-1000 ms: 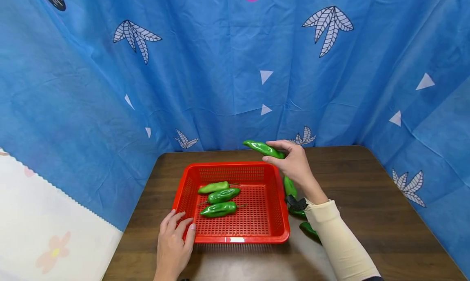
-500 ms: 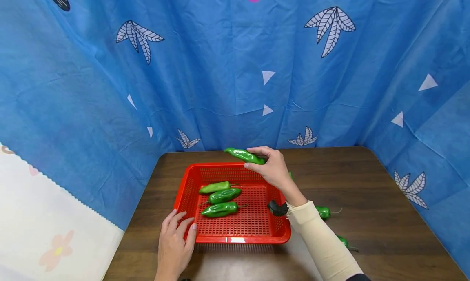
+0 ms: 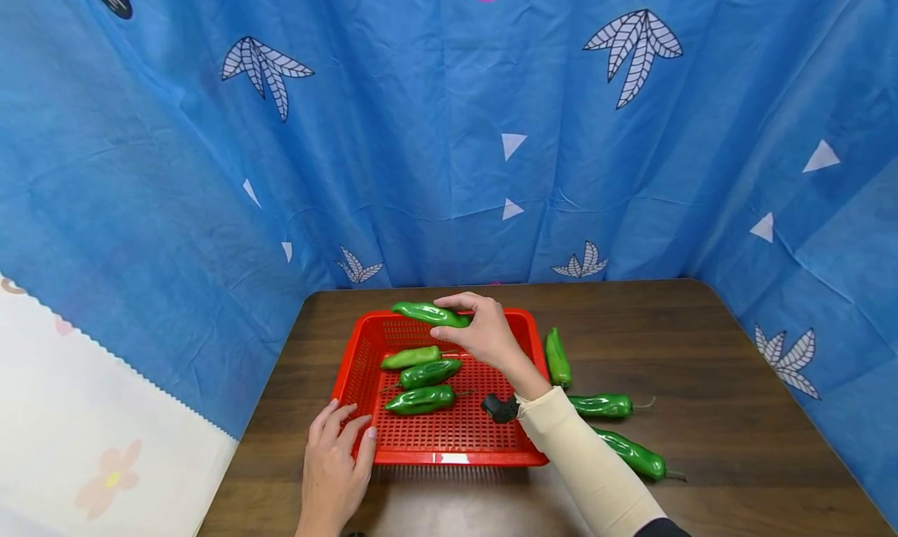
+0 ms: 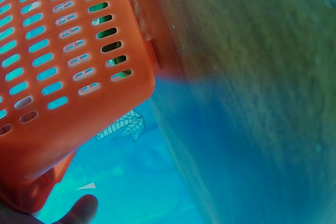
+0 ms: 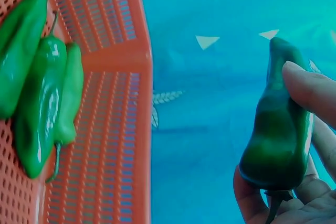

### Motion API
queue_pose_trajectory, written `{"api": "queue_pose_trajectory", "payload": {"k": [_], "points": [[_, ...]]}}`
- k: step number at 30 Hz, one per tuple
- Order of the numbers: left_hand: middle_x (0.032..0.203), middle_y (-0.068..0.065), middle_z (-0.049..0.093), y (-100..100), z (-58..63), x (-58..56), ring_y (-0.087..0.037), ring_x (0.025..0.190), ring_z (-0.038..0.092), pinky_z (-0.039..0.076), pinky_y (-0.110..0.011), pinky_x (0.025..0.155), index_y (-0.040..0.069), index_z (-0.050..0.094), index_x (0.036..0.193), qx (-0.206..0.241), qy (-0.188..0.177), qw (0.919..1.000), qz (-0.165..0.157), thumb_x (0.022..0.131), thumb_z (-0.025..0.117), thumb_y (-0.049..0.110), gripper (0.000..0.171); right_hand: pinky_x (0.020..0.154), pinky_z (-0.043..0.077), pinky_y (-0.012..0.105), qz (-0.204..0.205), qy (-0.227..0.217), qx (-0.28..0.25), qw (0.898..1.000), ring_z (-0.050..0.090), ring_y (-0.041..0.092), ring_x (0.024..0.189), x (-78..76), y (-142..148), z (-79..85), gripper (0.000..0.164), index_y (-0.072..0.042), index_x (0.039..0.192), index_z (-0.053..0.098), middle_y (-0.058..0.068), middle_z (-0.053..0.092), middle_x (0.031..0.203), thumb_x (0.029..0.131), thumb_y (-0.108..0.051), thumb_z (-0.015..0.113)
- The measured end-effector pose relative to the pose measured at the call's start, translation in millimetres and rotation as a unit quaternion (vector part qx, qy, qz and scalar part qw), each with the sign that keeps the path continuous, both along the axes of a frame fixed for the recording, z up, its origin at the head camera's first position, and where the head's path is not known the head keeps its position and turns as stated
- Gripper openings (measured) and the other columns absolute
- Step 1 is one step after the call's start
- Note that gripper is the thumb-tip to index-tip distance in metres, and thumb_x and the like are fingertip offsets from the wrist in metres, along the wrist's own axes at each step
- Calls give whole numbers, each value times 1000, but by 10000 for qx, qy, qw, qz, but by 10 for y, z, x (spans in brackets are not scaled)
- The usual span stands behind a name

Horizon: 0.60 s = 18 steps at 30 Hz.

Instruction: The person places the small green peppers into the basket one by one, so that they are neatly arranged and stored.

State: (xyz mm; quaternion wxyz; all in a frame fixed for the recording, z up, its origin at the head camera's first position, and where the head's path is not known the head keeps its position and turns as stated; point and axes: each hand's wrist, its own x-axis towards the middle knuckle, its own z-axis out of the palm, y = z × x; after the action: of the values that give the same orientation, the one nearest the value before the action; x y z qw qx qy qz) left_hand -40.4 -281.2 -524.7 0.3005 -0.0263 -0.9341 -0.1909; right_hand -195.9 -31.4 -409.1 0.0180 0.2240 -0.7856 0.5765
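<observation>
Head cam shows your right hand [image 3: 484, 330] pinching a green pepper [image 3: 424, 312] between thumb and fingers, up over the far side of the red basket [image 3: 498, 457]. You'd probably do best with a light pinch, lowering it clear of the basket's three peppers [image 3: 421, 400]. Your forearm slants across the basket's right side; your left hand [image 3: 333, 459] rests, fingers spread, on its near-left corner. Three loose peppers [image 3: 603, 406] lie right of the basket.
</observation>
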Motion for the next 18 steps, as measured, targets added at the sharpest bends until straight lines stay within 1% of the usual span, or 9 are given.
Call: {"api": "queue_pose_trajectory", "payload": {"k": [4, 7, 13, 15, 18], "points": [[118, -14, 67, 2, -6, -10, -36, 131, 48, 37, -53, 109, 7, 78, 98, -1, -12, 10000, 23, 89, 70, 24, 21, 76, 59, 28, 71, 80, 158, 9998, 68, 12, 91, 9, -110, -66, 41, -26, 117, 74, -5, 70, 117, 79, -22, 87], [119, -14, 67, -1, -11, -16, -35, 131, 47, 37, -53, 109, 7, 78, 98, 10, -38, 10000, 37, 89, 70, 25, 22, 79, 58, 27, 122, 122, 384, 9991, 67, 11, 94, 9, -184, -139, 42, -25, 118, 74, -6, 70, 116, 79, -24, 87], [120, -13, 67, -3, -4, -27, -34, 133, 46, 37, -54, 110, 7, 78, 99, 25, -161, 9998, 64, 90, 70, 25, 22, 83, 57, 32, 109, -6, 594, 9982, 66, 15, 100, -5, -298, -301, 41, -25, 118, 74, -5, 71, 117, 79, -24, 87], [121, -13, 66, -3, 1, -28, -34, 133, 45, 37, -54, 110, 7, 78, 99, 31, -185, 9998, 74, 90, 69, 26, 23, 86, 56, 34, 65, -39, 694, 9976, 65, 14, 102, -21, -334, -356, 41, -25, 117, 75, -5, 71, 119, 78, -24, 87], [120, -13, 67, -5, 3, -25, -34, 133, 46, 36, -54, 110, 7, 78, 99, 36, -170, 9998, 66, 90, 69, 25, 22, 90, 55, 35, 115, -118, 806, 9966, 65, 15, 105, -48, -384, -429, 42, -21, 118, 75, -4, 72, 119, 78, -23, 87]]}}
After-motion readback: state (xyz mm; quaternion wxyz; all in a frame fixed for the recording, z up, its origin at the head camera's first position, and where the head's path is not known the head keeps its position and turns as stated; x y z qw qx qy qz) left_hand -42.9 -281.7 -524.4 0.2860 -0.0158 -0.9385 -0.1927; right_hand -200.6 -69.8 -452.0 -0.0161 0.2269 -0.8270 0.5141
